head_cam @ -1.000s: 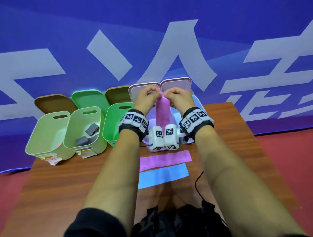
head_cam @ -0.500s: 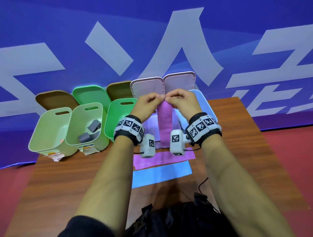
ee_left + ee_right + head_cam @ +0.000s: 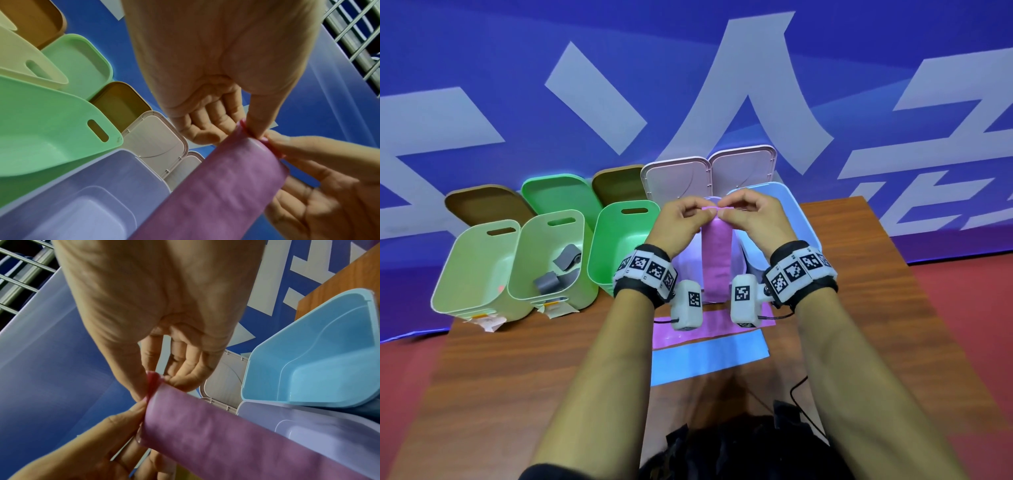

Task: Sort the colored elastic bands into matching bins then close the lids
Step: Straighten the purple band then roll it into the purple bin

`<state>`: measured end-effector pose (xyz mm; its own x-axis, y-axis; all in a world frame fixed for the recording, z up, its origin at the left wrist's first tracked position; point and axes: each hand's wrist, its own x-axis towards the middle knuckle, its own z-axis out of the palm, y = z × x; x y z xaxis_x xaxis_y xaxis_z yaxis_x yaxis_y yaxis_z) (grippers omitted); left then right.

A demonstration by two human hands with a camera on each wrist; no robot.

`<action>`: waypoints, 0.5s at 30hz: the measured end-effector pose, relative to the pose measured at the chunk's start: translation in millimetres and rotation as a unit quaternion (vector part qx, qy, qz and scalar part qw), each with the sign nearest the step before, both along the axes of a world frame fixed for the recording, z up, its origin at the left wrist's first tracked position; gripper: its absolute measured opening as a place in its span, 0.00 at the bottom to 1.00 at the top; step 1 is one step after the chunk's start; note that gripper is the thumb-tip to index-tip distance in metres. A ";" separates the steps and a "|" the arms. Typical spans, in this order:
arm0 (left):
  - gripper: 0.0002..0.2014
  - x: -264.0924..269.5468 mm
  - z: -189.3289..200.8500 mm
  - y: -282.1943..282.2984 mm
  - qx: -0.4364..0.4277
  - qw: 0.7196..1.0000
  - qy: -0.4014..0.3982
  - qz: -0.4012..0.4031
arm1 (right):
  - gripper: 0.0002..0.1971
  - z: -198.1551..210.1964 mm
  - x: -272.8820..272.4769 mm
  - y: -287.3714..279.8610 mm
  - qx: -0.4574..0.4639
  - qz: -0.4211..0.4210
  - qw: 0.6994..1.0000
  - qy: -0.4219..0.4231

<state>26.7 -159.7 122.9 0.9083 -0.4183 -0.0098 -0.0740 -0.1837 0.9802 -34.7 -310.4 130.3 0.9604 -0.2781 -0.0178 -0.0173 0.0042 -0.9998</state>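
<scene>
Currently, L hand (image 3: 678,224) & R hand (image 3: 753,219) both pinch purple band (image 3: 717,260) above lavender bin (image 3: 98,191). Pale-green bin (image 3: 551,260) holds grey bands (image 3: 566,257).

Purple band (image 3: 717,260) hanging above lilac bin (image 3: 690,263)

Raised lids (image 3: 709,174) wall off the bins' (image 3: 626,253) far side.

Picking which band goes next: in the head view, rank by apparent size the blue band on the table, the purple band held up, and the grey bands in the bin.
1. Blue band, largest.
2. Held purple band; nearer the bins, partly hidden by both hands, so the gap is unsure.
3. The two grey bands, folded and alike, smallest.
</scene>
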 end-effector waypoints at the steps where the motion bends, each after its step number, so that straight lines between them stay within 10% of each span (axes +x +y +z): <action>1: 0.05 -0.1 -0.3 0.0 -0.005 1.000 0.000 0.002 | 0.06 -0.7 -0.4 0.9 0.007 0.000 1.000 0.002; 15: 0.07 -1.8 -3.6 4.0 -0.071 0.997 0.038 0.005 | 0.06 -2.5 6.1 4.3 -0.043 -0.030 0.998 0.016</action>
